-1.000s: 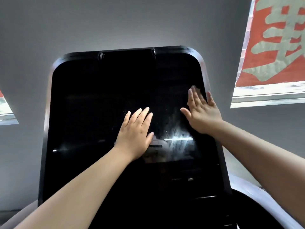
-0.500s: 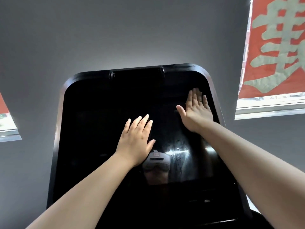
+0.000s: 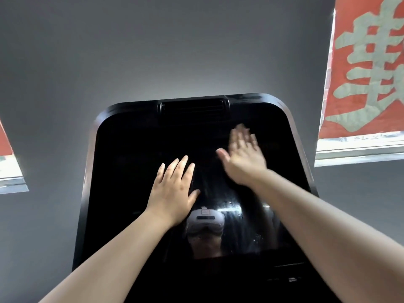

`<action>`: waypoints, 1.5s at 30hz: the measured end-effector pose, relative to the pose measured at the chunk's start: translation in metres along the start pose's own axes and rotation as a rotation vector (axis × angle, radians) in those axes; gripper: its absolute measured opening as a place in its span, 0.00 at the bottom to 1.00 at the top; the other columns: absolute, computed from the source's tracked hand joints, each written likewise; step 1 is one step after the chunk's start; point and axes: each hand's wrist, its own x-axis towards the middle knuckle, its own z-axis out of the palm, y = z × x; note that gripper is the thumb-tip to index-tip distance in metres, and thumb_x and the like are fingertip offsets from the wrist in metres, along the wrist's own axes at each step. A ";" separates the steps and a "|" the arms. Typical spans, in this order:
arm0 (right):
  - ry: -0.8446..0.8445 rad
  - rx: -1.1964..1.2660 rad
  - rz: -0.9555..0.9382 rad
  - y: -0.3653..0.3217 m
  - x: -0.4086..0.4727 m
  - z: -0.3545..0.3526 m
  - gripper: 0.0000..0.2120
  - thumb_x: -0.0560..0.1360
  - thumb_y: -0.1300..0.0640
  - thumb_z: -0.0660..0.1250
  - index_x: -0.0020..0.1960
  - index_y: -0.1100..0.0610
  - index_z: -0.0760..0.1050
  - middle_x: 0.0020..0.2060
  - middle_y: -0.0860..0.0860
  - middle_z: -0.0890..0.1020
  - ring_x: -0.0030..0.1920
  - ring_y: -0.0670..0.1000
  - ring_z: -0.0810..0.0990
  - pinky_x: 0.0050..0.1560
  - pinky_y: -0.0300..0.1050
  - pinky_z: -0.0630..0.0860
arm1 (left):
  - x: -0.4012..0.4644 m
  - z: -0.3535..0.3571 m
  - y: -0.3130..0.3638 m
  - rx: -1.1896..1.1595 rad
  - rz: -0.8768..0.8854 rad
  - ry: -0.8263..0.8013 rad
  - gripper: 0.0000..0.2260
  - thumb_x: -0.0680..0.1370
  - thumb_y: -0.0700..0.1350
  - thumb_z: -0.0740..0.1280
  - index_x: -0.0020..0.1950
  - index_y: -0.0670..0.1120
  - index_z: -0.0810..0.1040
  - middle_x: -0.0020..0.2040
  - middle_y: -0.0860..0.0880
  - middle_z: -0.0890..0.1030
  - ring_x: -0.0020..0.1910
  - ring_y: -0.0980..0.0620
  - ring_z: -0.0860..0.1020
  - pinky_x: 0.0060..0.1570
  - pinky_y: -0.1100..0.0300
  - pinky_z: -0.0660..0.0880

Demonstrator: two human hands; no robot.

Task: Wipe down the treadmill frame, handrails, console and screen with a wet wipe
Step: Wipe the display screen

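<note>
We've two flat, open hands, left hand (image 3: 172, 191) and blurred right hand (image 3: 242, 158), on one glossy black screen (image 3: 135, 171), smeared low right.

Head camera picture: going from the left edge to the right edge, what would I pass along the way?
Small window strip with a red banner → black glossy treadmill screen's left edge → left hand, flat on the glass → right hand, blurred, fingers straight → large red banner with pale characters.
</note>
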 end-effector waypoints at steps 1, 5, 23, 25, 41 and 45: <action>0.010 -0.003 -0.098 -0.017 -0.008 0.007 0.34 0.81 0.40 0.41 0.76 0.62 0.35 0.76 0.57 0.37 0.75 0.52 0.33 0.73 0.47 0.32 | -0.001 0.000 -0.003 -0.006 -0.003 0.002 0.30 0.81 0.57 0.52 0.78 0.47 0.45 0.78 0.48 0.43 0.77 0.50 0.42 0.73 0.52 0.38; 0.045 -0.153 -0.286 -0.018 -0.028 0.015 0.35 0.77 0.38 0.34 0.76 0.59 0.35 0.76 0.52 0.36 0.75 0.48 0.33 0.70 0.49 0.29 | -0.006 0.000 -0.013 -0.011 0.003 0.019 0.30 0.81 0.57 0.51 0.78 0.47 0.44 0.78 0.48 0.43 0.77 0.51 0.42 0.73 0.53 0.37; 0.016 -0.133 0.112 -0.032 0.011 -0.009 0.33 0.81 0.41 0.40 0.77 0.61 0.38 0.77 0.55 0.40 0.76 0.50 0.38 0.73 0.54 0.32 | -0.043 -0.004 -0.104 0.016 -0.080 0.096 0.30 0.80 0.57 0.54 0.78 0.46 0.49 0.78 0.46 0.47 0.77 0.48 0.46 0.73 0.52 0.39; -0.008 -0.049 0.350 -0.024 0.019 -0.014 0.34 0.81 0.41 0.39 0.76 0.63 0.38 0.77 0.57 0.40 0.76 0.52 0.38 0.74 0.56 0.35 | -0.047 -0.001 -0.114 0.050 -0.090 0.065 0.30 0.80 0.57 0.56 0.77 0.45 0.53 0.78 0.45 0.51 0.77 0.47 0.50 0.73 0.50 0.41; 0.003 -0.125 -0.172 -0.173 0.016 0.009 0.32 0.81 0.42 0.39 0.76 0.61 0.35 0.76 0.55 0.36 0.75 0.50 0.33 0.71 0.52 0.30 | -0.076 0.002 -0.148 0.130 -0.065 0.035 0.28 0.73 0.59 0.61 0.64 0.40 0.76 0.64 0.43 0.76 0.63 0.45 0.75 0.63 0.45 0.63; -0.017 -0.063 -0.307 -0.220 0.015 0.014 0.31 0.81 0.42 0.39 0.76 0.60 0.36 0.76 0.55 0.36 0.74 0.50 0.31 0.72 0.52 0.31 | -0.090 -0.003 -0.151 0.137 -0.077 -0.010 0.32 0.77 0.58 0.47 0.75 0.39 0.60 0.76 0.43 0.59 0.75 0.46 0.57 0.72 0.48 0.46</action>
